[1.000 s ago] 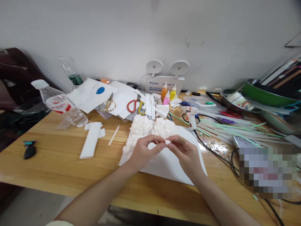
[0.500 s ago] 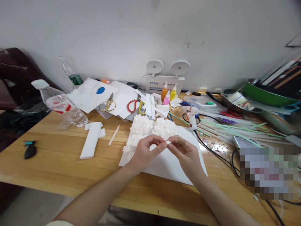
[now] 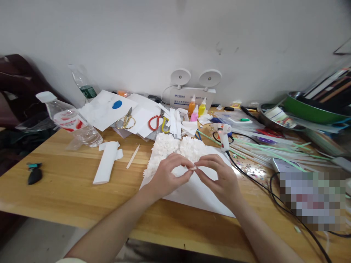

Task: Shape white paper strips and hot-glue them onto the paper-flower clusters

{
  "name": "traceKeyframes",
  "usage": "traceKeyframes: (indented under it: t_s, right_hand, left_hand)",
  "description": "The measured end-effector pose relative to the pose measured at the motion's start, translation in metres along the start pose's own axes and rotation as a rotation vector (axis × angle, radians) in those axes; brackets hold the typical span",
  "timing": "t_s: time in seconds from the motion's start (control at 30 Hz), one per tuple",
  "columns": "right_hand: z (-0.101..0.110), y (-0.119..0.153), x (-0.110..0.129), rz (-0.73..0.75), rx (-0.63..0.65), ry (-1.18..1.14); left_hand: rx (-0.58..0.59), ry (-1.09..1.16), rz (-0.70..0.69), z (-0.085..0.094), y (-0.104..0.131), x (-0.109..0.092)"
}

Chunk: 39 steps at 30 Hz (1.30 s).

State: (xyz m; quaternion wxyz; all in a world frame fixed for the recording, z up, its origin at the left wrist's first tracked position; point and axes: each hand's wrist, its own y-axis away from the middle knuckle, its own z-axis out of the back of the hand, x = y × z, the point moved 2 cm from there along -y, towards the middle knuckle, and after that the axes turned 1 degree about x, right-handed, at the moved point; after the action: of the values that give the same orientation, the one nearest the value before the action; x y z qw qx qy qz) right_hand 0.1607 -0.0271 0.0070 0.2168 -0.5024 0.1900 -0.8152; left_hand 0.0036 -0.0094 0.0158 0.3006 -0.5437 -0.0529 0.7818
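The left hand (image 3: 169, 176) is pinching a small, pale white, soft-looking piece (image 3: 194, 168) between thumb and forefinger, the tips nearly meeting and the other fingers curling behind. The right hand (image 3: 221, 179) is bringing its thumb and forefinger to the opposite side of that piece, their tips standing only slightly apart; whether they are gripping it or merely touching it cannot be told.

The piece is appearing narrow and flattened; its finer shape is too small to make out. It is sitting between the two hands, above a large white paper sheet (image 3: 194, 195). Beyond and to the left of the fingers, dense white clusters of small petal-like bits (image 3: 165, 144) are covering part of the sheet.

As to containers, a clear plastic bottle with a white cap and a red-and-white label (image 3: 71, 121) is standing at the table's left, appearing to hold clear liquid. A clear bottle with a green label (image 3: 87, 92) is standing behind it. Orange (image 3: 191, 106), pink (image 3: 194, 115) and yellow (image 3: 202, 109) nozzle-topped plastic squeeze bottles are grouping near the wall. At the right, a round metal bowl (image 3: 263, 118) is holding a white printed item, and a green round bowl (image 3: 309, 110) is carrying dark, flat items.
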Motion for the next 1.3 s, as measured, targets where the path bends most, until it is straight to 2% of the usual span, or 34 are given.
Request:
traceKeyframes:
  t_s: [0.1,0.2,0.33,0.47,0.6,0.7,0.77,0.87,0.9,0.93,1.0,1.1,1.2,1.3]
  right_hand:
    - [0.003,-0.002,0.002,0.074,0.010,0.077]
    - [0.000,0.000,-0.002,-0.028,0.042,-0.052]
    - [-0.006,0.003,-0.007,-0.171,0.059,-0.281]
    - [-0.011,0.003,-0.005,-0.210,0.047,-0.408]
    - [-0.014,0.003,-0.002,-0.232,0.031,-0.432]
    - [-0.009,0.003,-0.010,-0.242,0.035,-0.355]
    - [0.002,0.000,-0.027,-0.285,-0.034,-0.232]
    - [0.030,-0.007,-0.067,-0.476,-0.412,0.066]
    - [0.037,-0.011,-0.081,-0.544,-0.450,0.188]
    - [0.044,-0.016,-0.094,-0.605,-0.447,0.299]
    - [0.051,-0.028,-0.114,-0.631,-0.439,0.376]
    - [0.053,-0.043,-0.130,-0.641,-0.417,0.458]
    - [0.051,-0.051,-0.131,-0.630,-0.417,0.489]
    - [0.053,-0.050,-0.120,-0.588,-0.423,0.452]
  left_hand:
    - [0.019,-0.055,-0.016,0.002,0.000,-0.001]
    - [0.028,-0.064,0.011,0.003,-0.001,-0.003]
    - [0.028,-0.044,-0.019,0.004,-0.001,-0.006]
    - [-0.030,0.003,-0.025,0.002,0.000,-0.004]
    - [-0.044,0.019,-0.007,0.002,0.000,-0.003]
    - [-0.042,0.031,0.044,0.004,-0.001,-0.001]
    - [-0.050,0.047,0.087,0.006,-0.001,0.001]
    - [-0.071,0.079,0.123,0.009,-0.001,0.003]
    - [-0.078,0.088,0.128,0.009,-0.001,0.003]
    - [-0.083,0.095,0.132,0.009,-0.001,0.003]
    - [-0.090,0.112,0.136,0.010,-0.001,0.003]
    - [-0.093,0.151,0.145,0.010,-0.001,0.005]
    - [-0.123,0.195,0.170,0.010,0.000,0.008]
    - [-0.174,0.284,0.239,0.011,0.000,0.012]
